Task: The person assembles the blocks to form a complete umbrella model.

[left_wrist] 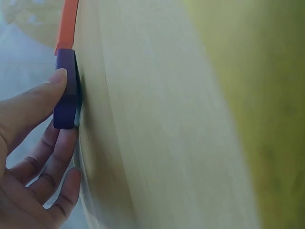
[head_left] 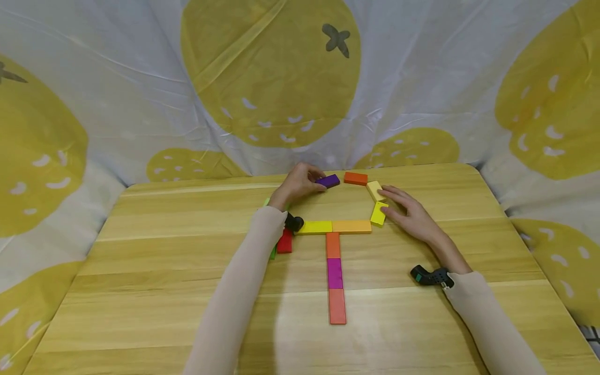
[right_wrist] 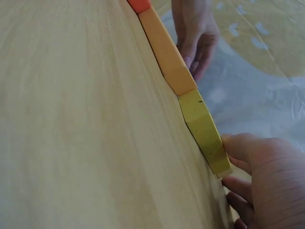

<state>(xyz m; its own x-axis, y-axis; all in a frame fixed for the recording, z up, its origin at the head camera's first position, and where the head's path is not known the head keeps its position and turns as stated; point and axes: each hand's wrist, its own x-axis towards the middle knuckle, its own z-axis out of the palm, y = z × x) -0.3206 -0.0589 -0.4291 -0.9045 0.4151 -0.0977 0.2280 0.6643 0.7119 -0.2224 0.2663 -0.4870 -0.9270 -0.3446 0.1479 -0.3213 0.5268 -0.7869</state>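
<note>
At the table's back edge my left hand [head_left: 299, 185] pinches a purple block [head_left: 329, 180] by its left end; in the left wrist view the thumb lies against this block [left_wrist: 66, 95]. An orange-red block [head_left: 355, 178] lies just to its right. My right hand [head_left: 414, 216] has its thumb at a yellow block [head_left: 378, 213] and its fingertips beside a pale yellow block [head_left: 375, 191], fingers loosely extended. The right wrist view has the thumb touching one end of the yellow block [right_wrist: 205, 131], which meets the pale yellow-orange one [right_wrist: 164, 47].
A row of yellow [head_left: 317, 227] and light orange [head_left: 351, 226] blocks crosses the table [head_left: 164, 291]. Below it runs a column of orange, magenta [head_left: 335, 273] and coral [head_left: 337, 306] blocks. Red [head_left: 284, 242] and green [head_left: 273, 253] blocks are partly hidden by my left arm.
</note>
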